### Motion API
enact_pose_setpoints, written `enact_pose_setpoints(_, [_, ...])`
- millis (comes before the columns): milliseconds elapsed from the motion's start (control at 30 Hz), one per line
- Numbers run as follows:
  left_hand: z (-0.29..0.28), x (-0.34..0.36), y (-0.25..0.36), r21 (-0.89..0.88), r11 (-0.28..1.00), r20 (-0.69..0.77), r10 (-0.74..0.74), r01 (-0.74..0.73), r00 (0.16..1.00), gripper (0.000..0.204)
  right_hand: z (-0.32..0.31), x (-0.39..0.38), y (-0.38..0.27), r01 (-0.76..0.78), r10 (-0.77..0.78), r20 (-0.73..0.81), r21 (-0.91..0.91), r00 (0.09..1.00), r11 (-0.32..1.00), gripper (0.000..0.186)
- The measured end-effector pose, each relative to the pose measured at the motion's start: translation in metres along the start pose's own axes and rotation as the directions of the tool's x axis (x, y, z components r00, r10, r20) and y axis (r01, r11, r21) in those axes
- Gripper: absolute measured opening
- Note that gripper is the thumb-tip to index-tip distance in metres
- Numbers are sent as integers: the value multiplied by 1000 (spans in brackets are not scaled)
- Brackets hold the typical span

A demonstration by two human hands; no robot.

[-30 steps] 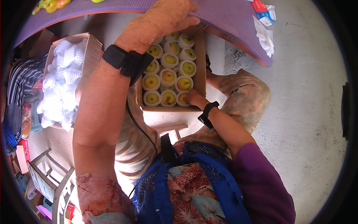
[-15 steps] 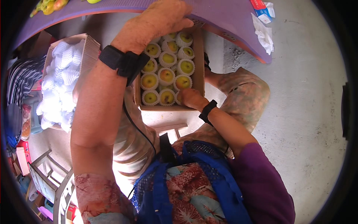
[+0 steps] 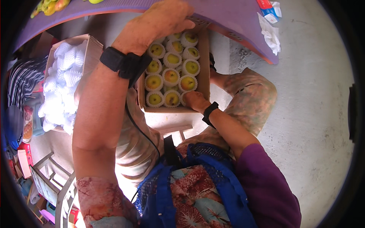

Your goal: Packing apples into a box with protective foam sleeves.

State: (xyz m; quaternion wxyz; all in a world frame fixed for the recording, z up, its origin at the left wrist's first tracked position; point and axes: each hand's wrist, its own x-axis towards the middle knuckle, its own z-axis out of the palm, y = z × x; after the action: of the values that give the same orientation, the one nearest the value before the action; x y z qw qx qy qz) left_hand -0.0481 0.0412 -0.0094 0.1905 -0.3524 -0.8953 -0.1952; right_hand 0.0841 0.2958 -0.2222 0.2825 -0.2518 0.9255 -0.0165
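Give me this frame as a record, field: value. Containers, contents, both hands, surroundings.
carton: brown, open, between the person's legs
contents: wrapped fruit, yellow-green, some reddish, in white foam nets, set in rows
left hand: above the carton's far end, by the purple table; grip unclear
right hand: at the carton's near right corner, mostly covering the fruit there; grip hidden
second box: left of the carton, heaped with loose foam nets
wrists: a black band on each
table items: crumpled white tissue, right end

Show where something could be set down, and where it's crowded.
Bare floor lies right of the right knee; bare purple tabletop, between the left hand and the packet. Crowded: the fruit box, by the right hand, and the foam sleeve box.
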Motion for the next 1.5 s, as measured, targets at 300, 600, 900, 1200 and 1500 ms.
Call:
enact_pose_setpoints(300, [-17, 10, -1, -136, 975, 205, -144, 174, 968, 28, -130, -8, 14, -109, 19, 133, 711, 991, 695, 12])
enact_pose_setpoints(600, [-14, 0, -19, -30, 980, 21, -195, 196, 980, 31, -219, -11, 22, 123, -10, -183, 622, 983, 773, 12])
enact_pose_setpoints(900, [-24, -5, -31, 9, 945, 90, -327, 327, 941, 31, -269, 12, 26, 296, -103, -330, 612, 938, 734, 13])
enact_pose_setpoints(1200, [-15, 12, -40, 65, 871, 42, -491, 488, 870, 31, -321, 40, 16, 532, -187, -550, 577, 814, 620, 16])
enact_pose_setpoints(1500, [3, 47, -37, -67, 870, -175, -493, 489, 852, 21, -314, 68, 34, 517, -18, -579, 714, 815, 471, 13])
